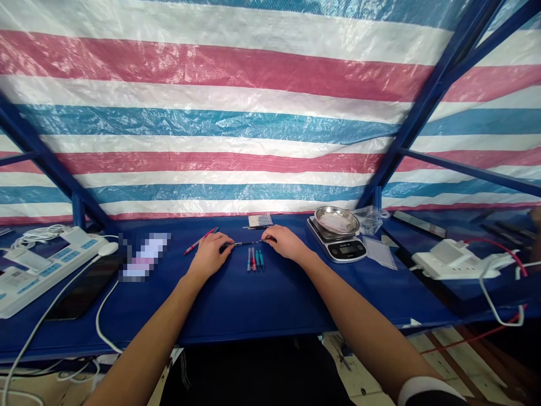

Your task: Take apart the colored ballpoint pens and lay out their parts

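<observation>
A person's left hand [209, 256] and right hand [285, 242] clenched a slim pen [244, 243] by its two ends, its long axis running crosswise between both grips, above a blue worktop [236, 304], just beyond a row of pens [255, 260] laid side by side.

This looks like a makeshift workshop, a small bench station rigged up rather than a proper room. Striped plastic tarpaulin [211, 129] hangs behind a blue steel rack frame [431, 96] and serves as the wall. The long bench [296, 310] has a blue covering, with white power strips [51, 268] and white cables [42, 321] along it. A digital scale [338, 251] with a steel dish [337, 220] and a few pens [255, 259] sit there too.
</observation>
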Tool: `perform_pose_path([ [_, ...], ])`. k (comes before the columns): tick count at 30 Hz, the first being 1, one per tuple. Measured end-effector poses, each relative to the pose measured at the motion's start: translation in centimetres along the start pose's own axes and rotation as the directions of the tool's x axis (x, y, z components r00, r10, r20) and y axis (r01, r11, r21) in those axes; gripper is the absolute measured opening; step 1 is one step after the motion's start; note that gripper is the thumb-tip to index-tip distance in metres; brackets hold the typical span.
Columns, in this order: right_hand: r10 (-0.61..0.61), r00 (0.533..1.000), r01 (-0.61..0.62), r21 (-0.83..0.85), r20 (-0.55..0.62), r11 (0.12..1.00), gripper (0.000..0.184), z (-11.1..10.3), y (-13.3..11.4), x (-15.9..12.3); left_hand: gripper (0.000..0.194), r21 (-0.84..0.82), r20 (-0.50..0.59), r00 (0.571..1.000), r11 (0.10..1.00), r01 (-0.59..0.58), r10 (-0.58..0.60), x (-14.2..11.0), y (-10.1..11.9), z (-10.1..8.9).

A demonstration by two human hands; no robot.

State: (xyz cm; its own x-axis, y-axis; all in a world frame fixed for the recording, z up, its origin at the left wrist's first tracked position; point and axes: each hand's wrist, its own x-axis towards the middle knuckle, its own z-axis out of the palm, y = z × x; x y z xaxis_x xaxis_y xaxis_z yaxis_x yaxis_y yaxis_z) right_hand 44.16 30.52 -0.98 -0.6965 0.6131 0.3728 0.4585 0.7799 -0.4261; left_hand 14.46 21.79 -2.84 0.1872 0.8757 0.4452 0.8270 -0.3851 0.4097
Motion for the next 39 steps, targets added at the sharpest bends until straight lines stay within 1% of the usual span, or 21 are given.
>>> perform_pose_path([
  [3, -0.052, 0.999, 0.052, -0.005, 0.008, 0.999, 0.023, 0.4, -0.1, 0.1, 0.023, -0.049, 0.020, 1.000, 0.999, -0.011, 0.012, 0.1, -0.2, 0.1],
  [6, -0.065, 0.998, 0.065, 0.003, 0.021, 0.998, 0.023, 0.7, -0.4, 0.2, 0.025, -0.069, 0.041, 0.999, 0.997, -0.018, 0.021, 0.3, 0.1, 0.4],
  [9, -0.067, 0.997, 0.066, 0.030, 0.025, 0.997, 0.020, 1.2, -0.8, 0.3, 0.024, -0.085, 0.049, 0.998, 0.996, -0.040, 0.045, 0.7, 0.8, 0.6],
  [13, -0.076, 0.997, 0.078, 0.113, -0.018, 0.991, 0.019, 1.6, -1.5, 0.4, 0.024, -0.190, 0.075, 0.992, 0.978, -0.090, 0.106, 0.9, 2.0, 0.5],
  [15, -0.041, 0.997, 0.052, 0.184, -0.065, 0.981, 0.018, 1.5, -1.9, 0.5, 0.023, -0.246, 0.055, 0.996, 0.968, -0.050, 0.065, 0.9, 2.4, 0.4],
  [18, 0.027, 0.993, 0.013, 0.334, -0.114, 0.942, 0.015, 1.0, -2.5, 0.5, 0.023, -0.347, -0.001, 0.997, 0.935, 0.076, -0.081, 0.8, 2.5, 0.3],
  [20, 0.069, 0.989, -0.003, 0.440, -0.134, 0.898, 0.014, 0.9, -2.7, 0.6, 0.026, -0.463, -0.019, 0.987, 0.877, 0.130, -0.157, 0.8, 2.5, 0.4],
  [21, 0.093, 0.985, -0.011, 0.495, -0.142, 0.869, 0.014, 1.0, -2.7, 0.6, 0.029, -0.530, -0.029, 0.983, 0.837, 0.137, -0.180, 0.9, 2.4, 0.4],
  [24, 0.161, 0.976, -0.021, 0.666, -0.149, 0.746, 0.022, 1.4, -2.4, 0.8, 0.043, -0.691, -0.067, 0.972, 0.714, 0.117, -0.224, 1.0, 2.4, 0.5],
  [27, 0.212, 0.967, -0.023, 0.782, -0.140, 0.622, 0.028, 1.9, -2.0, 1.1, 0.066, -0.778, -0.062, 0.962, 0.616, 0.119, -0.265, 1.1, 2.5, 0.6],
  [29, 0.242, 0.959, -0.016, 0.819, -0.150, 0.573, 0.031, 2.0, -1.8, 1.2, 0.077, -0.808, -0.031, 0.947, 0.566, 0.165, -0.320, 1.2, 2.5, 0.5],
  [30, 0.256, 0.954, -0.012, 0.830, -0.158, 0.558, 0.033, 1.9, -1.8, 1.2, 0.076, -0.811, -0.002, 0.934, 0.547, 0.207, -0.356, 1.2, 2.6, 0.5],
  [32, 0.276, 0.946, -0.007, 0.839, -0.171, 0.544, 0.036, 1.8, -1.7, 1.3, 0.061, -0.789, 0.081, 0.914, 0.534, 0.303, -0.398, 1.2, 2.6, 0.4],
  [33, 0.283, 0.943, -0.009, 0.838, -0.174, 0.545, 0.038, 1.7, -1.8, 1.3, 0.053, -0.771, 0.119, 0.909, 0.540, 0.338, -0.399, 1.1, 2.5, 0.4],
  [34, 0.288, 0.941, -0.013, 0.836, -0.175, 0.549, 0.038, 1.6, -1.8, 1.2, 0.050, -0.754, 0.143, 0.911, 0.553, 0.354, -0.387, 1.1, 2.5, 0.3],
  [37, 0.291, 0.942, -0.025, 0.830, -0.167, 0.558, 0.039, 1.5, -1.8, 1.2, 0.047, -0.734, 0.135, 0.927, 0.593, 0.330, -0.349, 1.0, 2.3, 0.2],
  [38, 0.290, 0.943, -0.026, 0.830, -0.165, 0.557, 0.039, 1.5, -1.8, 1.2, 0.046, -0.742, 0.127, 0.932, 0.590, 0.317, -0.341, 1.0, 2.3, 0.2],
  [39, 0.289, 0.943, -0.027, 0.830, -0.164, 0.557, 0.038, 1.6, -1.7, 1.2, 0.050, -0.754, 0.125, 0.936, 0.581, 0.306, -0.331, 1.0, 2.3, 0.2],
])
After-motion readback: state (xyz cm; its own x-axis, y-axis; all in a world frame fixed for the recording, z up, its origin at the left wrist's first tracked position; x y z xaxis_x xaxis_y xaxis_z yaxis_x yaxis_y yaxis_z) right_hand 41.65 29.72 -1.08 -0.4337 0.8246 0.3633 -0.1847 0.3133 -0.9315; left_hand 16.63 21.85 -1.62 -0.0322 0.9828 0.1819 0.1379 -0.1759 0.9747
